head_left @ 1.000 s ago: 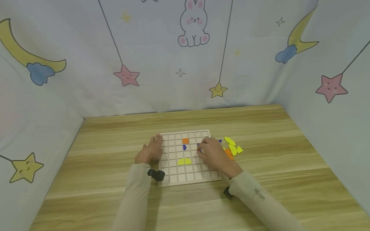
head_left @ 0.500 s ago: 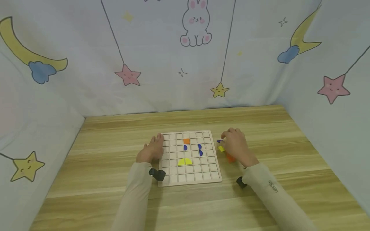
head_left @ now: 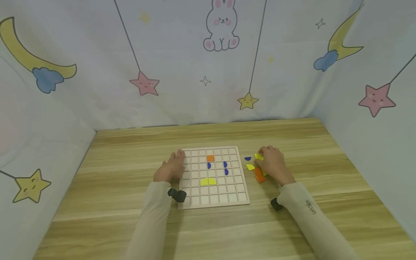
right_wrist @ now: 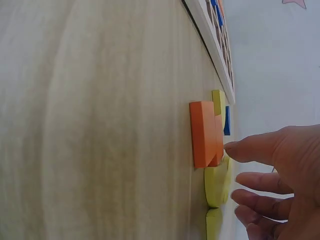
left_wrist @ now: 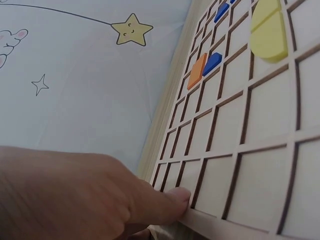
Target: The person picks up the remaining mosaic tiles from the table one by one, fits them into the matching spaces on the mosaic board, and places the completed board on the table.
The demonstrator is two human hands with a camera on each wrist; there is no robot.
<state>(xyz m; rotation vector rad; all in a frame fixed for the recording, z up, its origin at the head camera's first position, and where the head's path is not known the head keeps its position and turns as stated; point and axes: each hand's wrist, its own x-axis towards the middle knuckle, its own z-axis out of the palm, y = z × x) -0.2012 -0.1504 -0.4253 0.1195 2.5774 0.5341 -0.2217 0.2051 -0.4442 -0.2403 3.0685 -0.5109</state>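
Observation:
A pale wooden grid board (head_left: pixel 214 207) lies on the table. My left hand (head_left: pixel 170 168) rests at its left edge, fingers straight, with the thumb (left_wrist: pixel 176 198) on the rim in the left wrist view. In the cells sit an orange square (head_left: pixel 210 158), several blue half-circles (head_left: pixel 226 172) and two yellow quarter-circles (head_left: pixel 204 182) side by side. Right of the board, my right hand (head_left: pixel 273 164) hovers low over loose pieces, fingers spread and holding nothing. Beneath and beside it are yellow pieces (head_left: pixel 258 156) and stacked orange pieces (right_wrist: pixel 202 135); the hand hides some of them.
A loose blue half-circle (head_left: pixel 247 158) and a yellow quarter-circle (head_left: pixel 250 167) lie between the board and the right hand. The wooden table (head_left: pixel 130 144) meets a printed cloth backdrop (head_left: pixel 175 104) at the back and sides.
My right hand has left the board and moved right to the loose pieces. Two blue half-circles now show in the cells where it was. The left hand has stayed put.

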